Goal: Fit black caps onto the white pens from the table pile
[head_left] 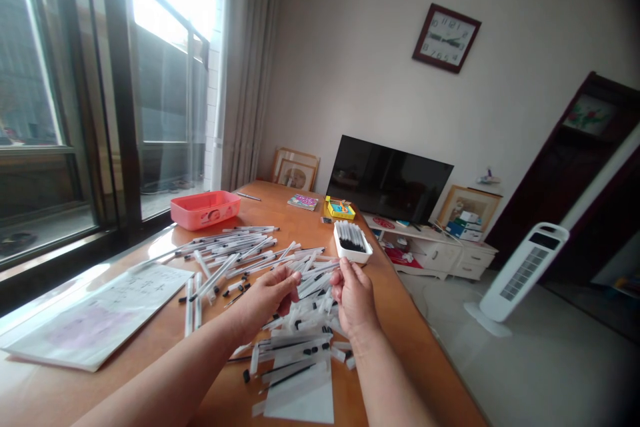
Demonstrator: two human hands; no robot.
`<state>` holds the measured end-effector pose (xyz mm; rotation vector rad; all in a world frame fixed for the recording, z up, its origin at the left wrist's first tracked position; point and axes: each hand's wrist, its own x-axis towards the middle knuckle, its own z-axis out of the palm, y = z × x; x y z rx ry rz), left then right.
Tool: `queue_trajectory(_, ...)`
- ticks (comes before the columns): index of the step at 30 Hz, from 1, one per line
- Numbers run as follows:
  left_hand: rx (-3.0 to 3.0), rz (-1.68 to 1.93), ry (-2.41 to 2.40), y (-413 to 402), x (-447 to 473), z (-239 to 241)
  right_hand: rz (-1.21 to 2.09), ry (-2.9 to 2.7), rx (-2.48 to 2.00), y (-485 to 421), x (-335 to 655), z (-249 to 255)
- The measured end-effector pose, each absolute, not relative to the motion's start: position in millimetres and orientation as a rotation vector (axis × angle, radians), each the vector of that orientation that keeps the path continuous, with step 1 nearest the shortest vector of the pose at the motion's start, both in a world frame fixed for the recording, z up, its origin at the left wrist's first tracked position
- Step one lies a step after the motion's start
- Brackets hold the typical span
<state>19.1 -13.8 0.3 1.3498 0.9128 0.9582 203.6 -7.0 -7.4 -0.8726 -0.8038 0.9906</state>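
Observation:
Above a wooden table, my left hand is closed, thumb and fingertips pressed together; whatever it grips is too small to make out. My right hand faces it a short gap away, also in a pinch, its contents hidden by the fingers. Beneath both hands spreads a loose heap of clear pen barrels, caps and dark refills. A white box just beyond my right hand holds a row of pens with black ends. Farther left lies a pile of pens. Some black pieces lie on a white sheet near me.
A red plastic basket stands at the table's left edge, by the window. An open notebook lies front left. Toward the far end are a booklet and a yellow box. A tower fan stands right.

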Motion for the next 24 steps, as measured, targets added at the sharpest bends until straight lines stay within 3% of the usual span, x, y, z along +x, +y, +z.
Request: queue_trajectory(24, 1.447, 0.938, 0.966, -18.4, 19.6, 6.5, 0.998, -0.824, -0.889, -7.2, 205.2, -8.0)
